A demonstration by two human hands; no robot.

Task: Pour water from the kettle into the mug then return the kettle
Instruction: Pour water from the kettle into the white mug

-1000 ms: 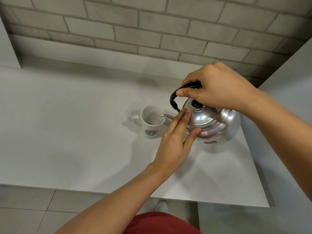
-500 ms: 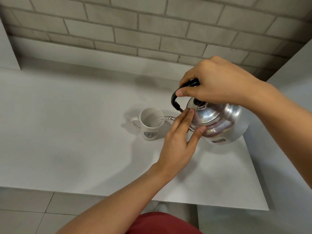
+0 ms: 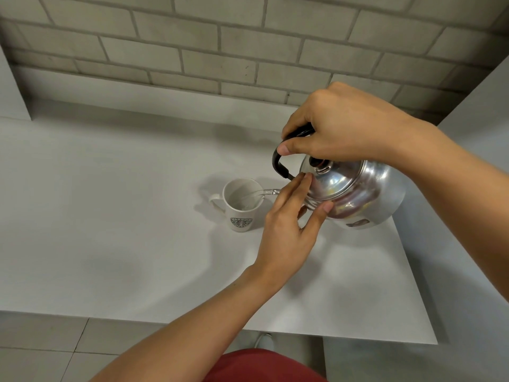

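Right hand [image 3: 341, 125] grips kettle [image 3: 358, 194] handle, kettle tilted, water streaming into mug [image 3: 241, 205]. Left hand [image 3: 289, 230] open, fingertips pressing the lid. Mug mid-worktop [image 3: 110, 216].

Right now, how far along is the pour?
Done: the shiny steel kettle is lifted and tilted. In hand: the right hand grips its black handle, the left hand steadies the lid, and water streams into the white logo mug, partly filled. Left: stopping and returning the kettle.
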